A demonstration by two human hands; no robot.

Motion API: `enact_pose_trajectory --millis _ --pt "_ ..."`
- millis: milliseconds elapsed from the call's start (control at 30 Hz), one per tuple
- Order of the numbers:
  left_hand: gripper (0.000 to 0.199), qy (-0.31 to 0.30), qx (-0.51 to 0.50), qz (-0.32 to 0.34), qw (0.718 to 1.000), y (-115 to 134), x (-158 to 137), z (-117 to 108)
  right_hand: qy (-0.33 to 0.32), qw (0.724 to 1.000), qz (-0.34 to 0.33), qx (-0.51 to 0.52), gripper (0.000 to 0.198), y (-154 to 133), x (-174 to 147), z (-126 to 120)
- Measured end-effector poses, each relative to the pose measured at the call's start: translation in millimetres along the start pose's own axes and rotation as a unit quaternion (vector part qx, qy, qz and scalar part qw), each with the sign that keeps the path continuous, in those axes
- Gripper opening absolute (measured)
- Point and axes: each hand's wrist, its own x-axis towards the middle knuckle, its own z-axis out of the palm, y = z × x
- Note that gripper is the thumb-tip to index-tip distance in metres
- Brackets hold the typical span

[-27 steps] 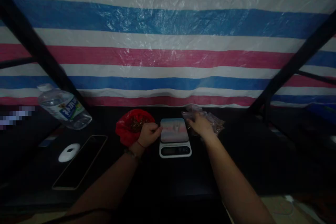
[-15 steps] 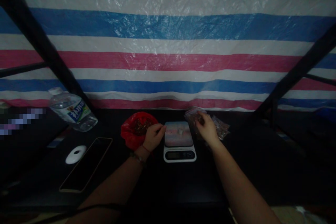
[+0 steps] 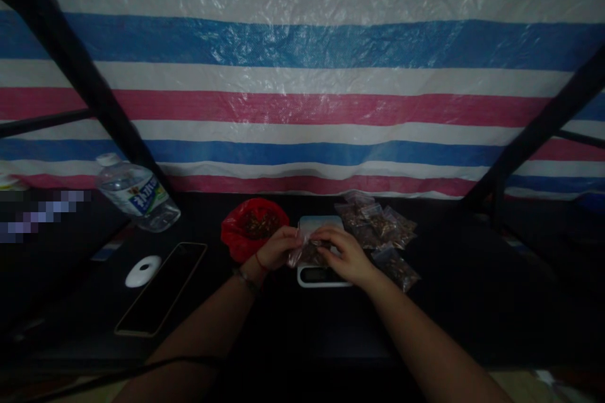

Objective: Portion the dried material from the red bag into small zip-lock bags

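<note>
Over the digital kitchen scale [image 3: 319,220], both hands grip a small clear plastic bag [image 3: 306,254] with brownish contents. My left hand [image 3: 278,248] pinches the bag's left end. My right hand [image 3: 347,258] closes its fingers on the right side, hiding part of the bag and much of the scale's plate. Just left of the scale sits an open red plastic bag [image 3: 231,236] with loose brown bits in it. To the right lies a pile of small filled zip bags [image 3: 378,223], and one more zip bag [image 3: 396,267] lies nearer, beside my right wrist.
On the left, a phone [image 3: 163,289] lies on the black table [image 3: 454,308] beside a white oval object [image 3: 142,272]. Behind them a clear plastic bottle [image 3: 139,192] leans over. Dark frame bars [image 3: 113,126] slant along both sides before a striped plastic sheet [image 3: 302,107].
My right hand has moved left from the zip bags to above the scale. Both hands now hold a small plastic bag there. The zip bag pile is less covered.
</note>
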Motion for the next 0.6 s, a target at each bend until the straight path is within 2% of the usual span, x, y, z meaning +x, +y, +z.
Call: enact_pose_trajectory --millis 67,167,267,400,600 --pt "0.037 0.016 -0.041 0.027 0.999 4 0 2 0.054 0.998 -0.003 -0.022 0.024 2 0 2" --pt "0.034 0.044 -0.084 0.126 0.987 10 2 0 0.133 0.989 0.017 -0.070 0.024 8 -2 4" --pt "0.037 0.065 -0.068 0.177 0.980 11 4 -3 0.162 0.982 0.021 -0.097 0.018 15 -4 4" --pt "0.039 0.105 0.014 0.165 0.981 6 6 -2 0.142 0.986 0.029 -0.084 0.016 15 -4 3" --pt "0.041 0.020 0.150 0.100 0.983 9 2 11 0.057 0.998 0.021 -0.009 0.019 2 -4 8"
